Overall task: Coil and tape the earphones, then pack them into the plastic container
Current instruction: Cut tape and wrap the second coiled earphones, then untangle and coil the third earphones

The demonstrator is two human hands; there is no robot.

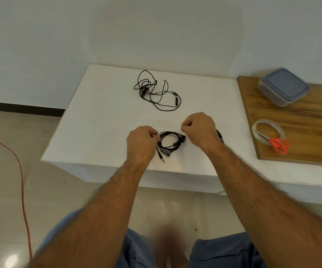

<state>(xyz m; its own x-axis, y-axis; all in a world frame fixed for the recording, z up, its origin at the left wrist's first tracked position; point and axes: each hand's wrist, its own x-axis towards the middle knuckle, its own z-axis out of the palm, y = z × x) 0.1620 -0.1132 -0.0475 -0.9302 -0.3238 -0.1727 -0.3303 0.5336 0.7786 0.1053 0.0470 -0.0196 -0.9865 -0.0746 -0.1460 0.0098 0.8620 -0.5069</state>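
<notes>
A coiled pair of black earphones (169,143) lies near the front edge of the white table (102,117), its plug pointing toward me. My left hand (141,142) pinches the coil's left side. My right hand (200,130) hovers just right of the coil with its fingers curled and thumb and forefinger pressed together; I see nothing between them. A second, loose and tangled pair of earphones (157,89) lies farther back. The lidded plastic container (283,87) stands on a wooden board (301,120) at the right.
A roll of tape (262,128) and orange-handled scissors (277,144) lie on the board's near part. Another black cable piece (219,135) shows behind my right wrist. A red cord (21,180) runs over the floor at the left.
</notes>
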